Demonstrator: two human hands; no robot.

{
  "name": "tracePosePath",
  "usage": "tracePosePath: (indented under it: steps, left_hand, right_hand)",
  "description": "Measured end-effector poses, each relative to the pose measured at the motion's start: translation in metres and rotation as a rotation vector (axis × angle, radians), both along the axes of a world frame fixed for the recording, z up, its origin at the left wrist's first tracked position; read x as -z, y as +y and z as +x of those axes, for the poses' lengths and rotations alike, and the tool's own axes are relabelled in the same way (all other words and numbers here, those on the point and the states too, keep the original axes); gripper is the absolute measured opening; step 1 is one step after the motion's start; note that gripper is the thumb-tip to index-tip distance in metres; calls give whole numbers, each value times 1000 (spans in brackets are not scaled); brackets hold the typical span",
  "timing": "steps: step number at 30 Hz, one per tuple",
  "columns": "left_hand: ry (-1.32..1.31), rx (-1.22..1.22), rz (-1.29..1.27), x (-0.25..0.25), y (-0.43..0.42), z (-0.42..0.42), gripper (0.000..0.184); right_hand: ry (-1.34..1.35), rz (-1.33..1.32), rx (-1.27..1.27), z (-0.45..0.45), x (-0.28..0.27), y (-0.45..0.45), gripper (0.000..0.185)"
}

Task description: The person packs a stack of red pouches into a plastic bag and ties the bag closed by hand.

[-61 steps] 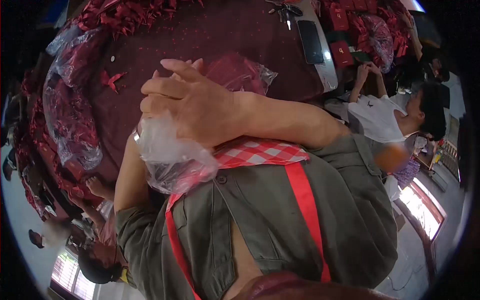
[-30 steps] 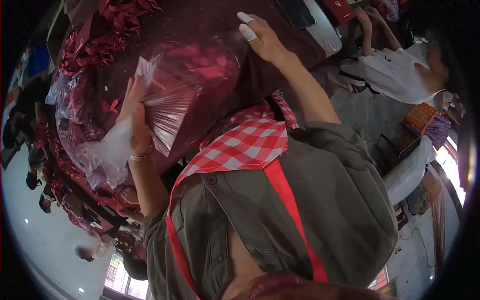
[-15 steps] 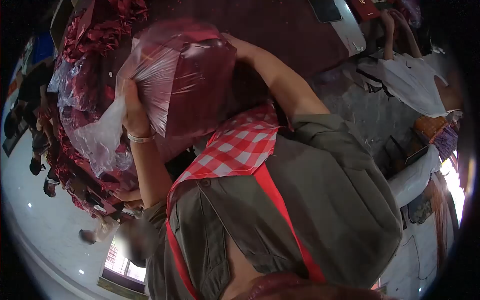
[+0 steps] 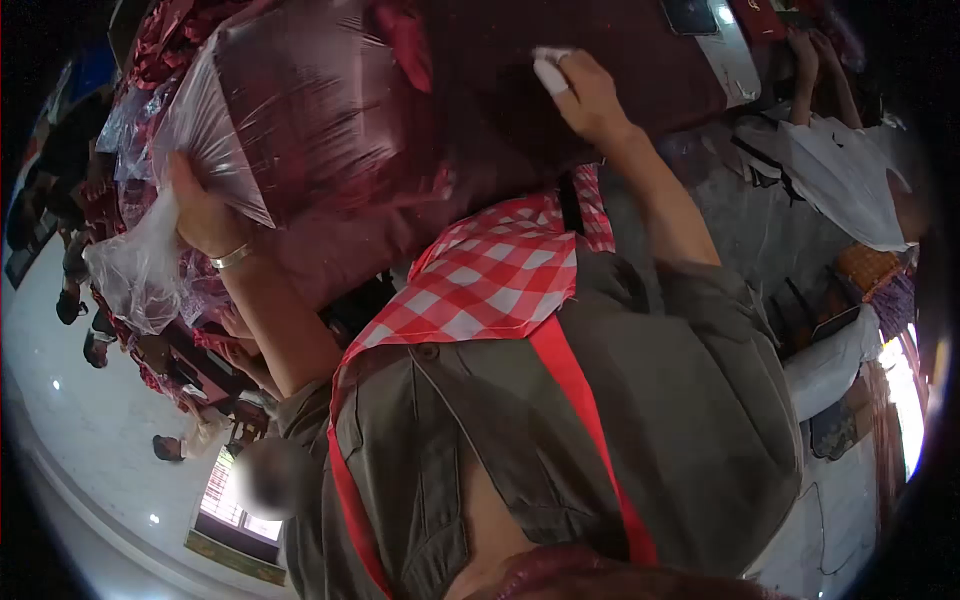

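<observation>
A large clear plastic bag (image 4: 325,110) with dark red contents hangs over the dark red tablecloth (image 4: 480,90). My left hand (image 4: 205,210), a silver bracelet at its wrist, is closed round the bag's gathered neck at its left end. Loose plastic spreads from that grip towards the lower left. To the right of the bag, my right hand (image 4: 590,95) is apart from it, over the cloth. White covers sit on some of its fingertips; the fingers are bent a little and nothing shows between them.
More plastic bags and red ribbon pieces (image 4: 175,45) lie along the left. At the upper right a phone (image 4: 690,15) rests on a pale board (image 4: 735,65). Beyond it sits a person in a white shirt (image 4: 835,165). Other people are at the left.
The hands, first together, have parted. The bag has been raised and moved left with my left hand at its neck. My right hand has come off the bag's right side.
</observation>
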State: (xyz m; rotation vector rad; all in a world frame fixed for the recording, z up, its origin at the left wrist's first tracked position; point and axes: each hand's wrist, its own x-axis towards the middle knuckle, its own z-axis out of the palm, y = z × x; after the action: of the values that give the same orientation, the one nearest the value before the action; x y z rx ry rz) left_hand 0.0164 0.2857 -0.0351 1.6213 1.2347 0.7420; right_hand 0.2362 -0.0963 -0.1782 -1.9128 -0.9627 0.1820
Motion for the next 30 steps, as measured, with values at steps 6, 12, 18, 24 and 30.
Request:
tracePosePath:
  steps: [6, 12, 18, 24, 30]
  left_hand:
    - [-325, 128, 16, 7, 20, -17, 41]
    - [-615, 269, -271, 33, -19, -12, 47]
    - [-688, 247, -401, 65, -29, -13, 48]
    - [-694, 211, -538, 111, -54, -21, 48]
    - [-722, 223, -613, 142, -64, -15, 49]
  right_hand:
    - [498, 66, 16, -10, -9, 85, 38]
    - [621, 320, -82, -5, -19, 182, 45]
    - [483, 582, -216, -10, -67, 168, 50]
    - [363, 640, -511, -3, -85, 127, 63]
    - [464, 416, -420, -20, -42, 101, 66]
